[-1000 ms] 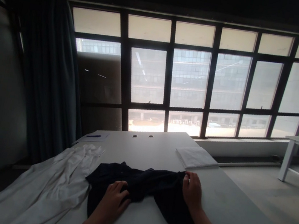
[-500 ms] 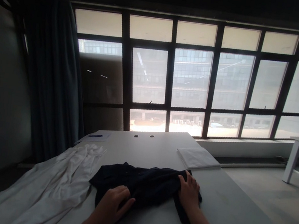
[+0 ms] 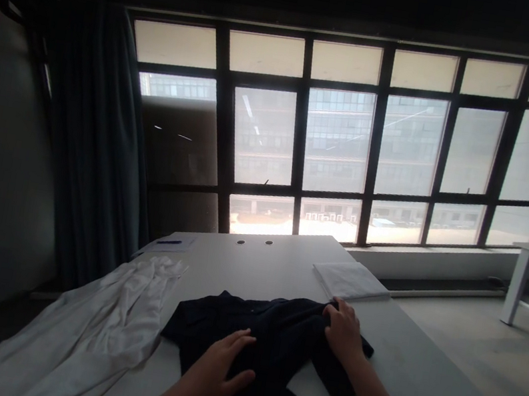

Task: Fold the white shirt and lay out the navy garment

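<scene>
1. Since the dark garment (image 3: 265, 340) lay loosely spread and rumpled across the middle of the bench (image 3: 423, 366), its folds could have been dragged out of line by any uneven pressure.
2. The left hand (image 3: 215, 369) was held open, with the fingers spread flat on the cloth, so a sideways push from it could have rucked the fabric.
3. The right hand (image 3: 346, 333) was closed on the garment's far edge, and a hard tug there could have pulled the whole piece askew.
4. The lower part of the garment was carried toward the bottom of the view, where the bench's near edge was not shown; a slide over that edge could have gone unnoticed.
5. A rumpled white garment (image 3: 81, 323) was left just beside it, so the two could have been overlapped or tangled.
6. Seams and edges were poorly shown because dark fabric was seen in dim, backlit conditions, and a misplaced crease could have been missed.
</scene>
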`<state>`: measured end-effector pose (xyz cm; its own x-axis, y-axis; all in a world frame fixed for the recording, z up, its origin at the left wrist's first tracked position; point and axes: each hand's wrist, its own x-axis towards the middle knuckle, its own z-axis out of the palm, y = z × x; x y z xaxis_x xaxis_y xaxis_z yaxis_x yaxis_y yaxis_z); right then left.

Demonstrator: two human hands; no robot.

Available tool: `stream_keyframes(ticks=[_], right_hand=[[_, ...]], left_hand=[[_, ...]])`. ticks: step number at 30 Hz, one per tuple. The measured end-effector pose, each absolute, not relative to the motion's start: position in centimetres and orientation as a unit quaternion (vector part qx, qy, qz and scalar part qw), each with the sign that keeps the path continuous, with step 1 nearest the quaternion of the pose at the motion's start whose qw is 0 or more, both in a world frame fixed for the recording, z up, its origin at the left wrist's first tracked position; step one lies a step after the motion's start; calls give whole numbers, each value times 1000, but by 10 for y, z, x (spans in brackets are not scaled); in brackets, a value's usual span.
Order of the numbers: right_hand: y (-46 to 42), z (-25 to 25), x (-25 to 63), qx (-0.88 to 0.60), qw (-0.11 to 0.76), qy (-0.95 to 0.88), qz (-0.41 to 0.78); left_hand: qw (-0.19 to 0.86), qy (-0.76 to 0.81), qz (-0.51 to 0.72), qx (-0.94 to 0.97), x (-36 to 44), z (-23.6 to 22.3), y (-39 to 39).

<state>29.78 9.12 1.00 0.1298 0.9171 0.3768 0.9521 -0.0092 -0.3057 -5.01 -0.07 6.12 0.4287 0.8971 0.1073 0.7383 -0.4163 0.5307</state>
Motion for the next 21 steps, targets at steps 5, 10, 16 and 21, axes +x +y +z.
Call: stream_keyframes(ticks=[5, 10, 16, 21], right_hand=[[94, 25, 323, -721, 334, -602, -81], [89, 65, 329, -663, 468, -582, -53], [44, 144, 324, -563, 507, -649, 75], [-12, 183, 315, -428, 330, -766, 348]], left_hand=[[130, 522, 73, 840, -80, -2, 30], [128, 522, 54, 841, -81, -10, 32], [171, 526, 35, 833, -86, 10, 35], [185, 515, 56, 835, -93, 47, 29]])
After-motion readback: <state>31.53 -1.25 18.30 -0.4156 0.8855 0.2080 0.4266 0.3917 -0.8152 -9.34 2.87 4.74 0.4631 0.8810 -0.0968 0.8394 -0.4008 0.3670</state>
